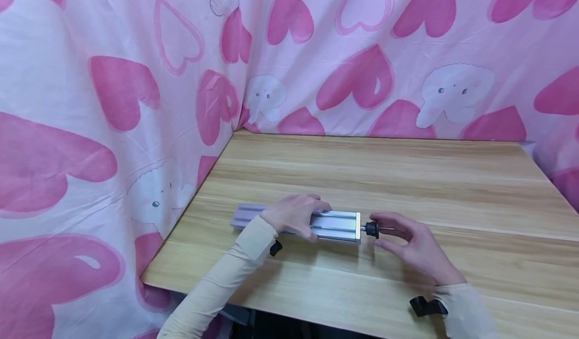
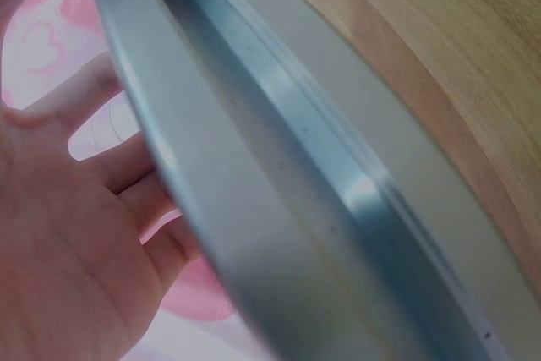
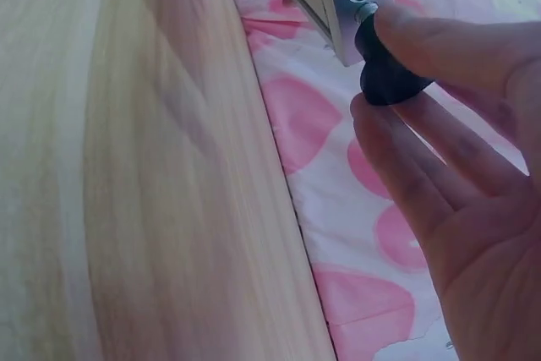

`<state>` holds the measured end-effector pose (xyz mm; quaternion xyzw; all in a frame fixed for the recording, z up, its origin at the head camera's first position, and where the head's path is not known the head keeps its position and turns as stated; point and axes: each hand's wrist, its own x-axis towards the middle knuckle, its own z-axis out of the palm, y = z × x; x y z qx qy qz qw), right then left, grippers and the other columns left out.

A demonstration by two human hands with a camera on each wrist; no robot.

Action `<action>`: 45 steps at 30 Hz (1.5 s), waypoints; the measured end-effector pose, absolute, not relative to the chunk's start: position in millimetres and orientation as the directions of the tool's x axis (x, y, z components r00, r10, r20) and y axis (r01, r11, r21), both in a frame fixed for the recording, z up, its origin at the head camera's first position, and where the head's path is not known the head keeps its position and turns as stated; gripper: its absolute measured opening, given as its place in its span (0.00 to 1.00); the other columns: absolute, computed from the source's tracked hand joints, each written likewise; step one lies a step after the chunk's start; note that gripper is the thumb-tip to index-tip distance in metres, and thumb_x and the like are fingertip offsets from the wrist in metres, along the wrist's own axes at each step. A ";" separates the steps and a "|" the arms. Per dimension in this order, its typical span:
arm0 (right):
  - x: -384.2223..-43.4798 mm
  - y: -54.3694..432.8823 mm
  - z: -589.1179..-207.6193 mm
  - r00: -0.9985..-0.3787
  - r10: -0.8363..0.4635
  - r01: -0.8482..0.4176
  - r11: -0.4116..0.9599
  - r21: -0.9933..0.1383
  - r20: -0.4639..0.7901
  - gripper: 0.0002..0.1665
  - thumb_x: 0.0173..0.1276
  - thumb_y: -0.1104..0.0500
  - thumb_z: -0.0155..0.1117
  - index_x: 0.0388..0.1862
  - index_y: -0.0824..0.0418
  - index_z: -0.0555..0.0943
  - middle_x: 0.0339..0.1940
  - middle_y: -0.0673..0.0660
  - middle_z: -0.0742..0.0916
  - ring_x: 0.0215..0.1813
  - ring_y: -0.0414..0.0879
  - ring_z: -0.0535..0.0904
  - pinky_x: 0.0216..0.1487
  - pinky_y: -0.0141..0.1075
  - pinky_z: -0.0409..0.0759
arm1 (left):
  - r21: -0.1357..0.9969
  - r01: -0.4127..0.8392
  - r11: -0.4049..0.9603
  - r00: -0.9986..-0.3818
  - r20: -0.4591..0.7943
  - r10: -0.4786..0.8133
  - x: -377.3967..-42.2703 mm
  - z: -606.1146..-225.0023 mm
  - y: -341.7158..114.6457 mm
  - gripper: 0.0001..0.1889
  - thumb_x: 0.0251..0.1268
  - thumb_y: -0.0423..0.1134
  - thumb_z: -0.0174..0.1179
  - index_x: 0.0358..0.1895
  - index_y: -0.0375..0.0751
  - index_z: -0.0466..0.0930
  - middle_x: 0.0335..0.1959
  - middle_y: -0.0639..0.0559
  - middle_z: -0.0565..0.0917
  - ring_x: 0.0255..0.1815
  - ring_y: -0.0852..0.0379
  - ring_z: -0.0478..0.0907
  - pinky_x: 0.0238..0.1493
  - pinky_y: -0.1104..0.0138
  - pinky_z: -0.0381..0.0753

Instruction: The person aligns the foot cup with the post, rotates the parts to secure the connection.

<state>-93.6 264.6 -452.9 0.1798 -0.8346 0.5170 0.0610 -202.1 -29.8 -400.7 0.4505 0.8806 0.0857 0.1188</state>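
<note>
A silver grooved aluminum rail [image 1: 336,226] lies lengthwise across the wooden table, toward its front left. My left hand [image 1: 294,212] grips it from above near the middle, thumb on the near side and fingers over the far side. In the left wrist view the rail's long channel [image 2: 279,116] runs past the palm. A flat metal end plate [image 3: 347,6] caps its right end, with a socket screw in it. From that plate a short shaft carries a black knob [image 1: 372,229]. My right hand [image 1: 418,243] pinches the knob between thumb and fingertips.
The wooden tabletop [image 1: 389,173] stretches behind and to the right of the rail. Pink heart-patterned cloth [image 1: 289,93] hangs along the back and left edges. Dark items [image 1: 271,324] show below the front edge.
</note>
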 end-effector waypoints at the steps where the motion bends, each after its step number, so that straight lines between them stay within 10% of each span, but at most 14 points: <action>1: -93.5 264.4 -452.4 -0.935 -0.226 -0.347 0.410 -0.844 0.274 0.33 0.59 0.66 0.75 0.64 0.56 0.80 0.55 0.58 0.88 0.51 0.36 0.86 0.54 0.30 0.82 | 0.258 0.773 0.579 -0.566 -0.132 0.814 -202.0 -400.7 -29.9 0.40 0.43 0.53 0.70 0.67 0.50 0.77 0.52 0.53 0.82 0.45 0.60 0.76 0.49 0.66 0.78; 12: -97.7 260.4 -447.7 -0.976 -0.208 -0.009 0.331 -0.943 -0.064 0.30 0.80 0.48 0.53 0.52 0.76 0.80 0.33 0.65 0.89 0.33 0.54 0.89 0.37 0.42 0.87 | 0.250 0.783 0.569 -0.558 -0.120 0.821 -201.0 -400.0 -26.2 0.40 0.43 0.53 0.71 0.67 0.51 0.77 0.51 0.54 0.83 0.45 0.61 0.76 0.50 0.66 0.79; 21: -97.1 265.6 -447.5 -0.965 -0.239 0.029 0.326 -0.945 -0.112 0.40 0.85 0.43 0.34 0.56 0.80 0.76 0.39 0.69 0.89 0.37 0.54 0.89 0.40 0.42 0.87 | 0.242 0.784 0.571 -0.559 -0.124 0.820 -202.3 -402.2 -25.8 0.40 0.44 0.53 0.71 0.67 0.51 0.77 0.52 0.54 0.83 0.46 0.61 0.76 0.50 0.66 0.79; 31: -91.4 271.5 -452.7 -0.940 -0.244 -0.319 0.382 -0.867 0.239 0.36 0.61 0.64 0.75 0.69 0.60 0.75 0.64 0.63 0.83 0.58 0.37 0.83 0.58 0.28 0.79 | 0.254 0.780 0.573 -0.558 -0.132 0.819 -202.6 -399.9 -26.2 0.40 0.42 0.53 0.70 0.67 0.49 0.77 0.53 0.53 0.83 0.46 0.60 0.76 0.50 0.67 0.78; 45: -97.6 259.3 -447.8 -0.979 -0.203 -0.052 0.396 -0.917 -0.033 0.29 0.80 0.46 0.51 0.51 0.72 0.82 0.33 0.60 0.90 0.33 0.51 0.89 0.38 0.39 0.86 | 0.271 0.774 0.573 -0.558 -0.138 0.818 -202.4 -398.5 -26.9 0.39 0.43 0.51 0.71 0.67 0.48 0.77 0.53 0.53 0.83 0.45 0.60 0.76 0.49 0.68 0.78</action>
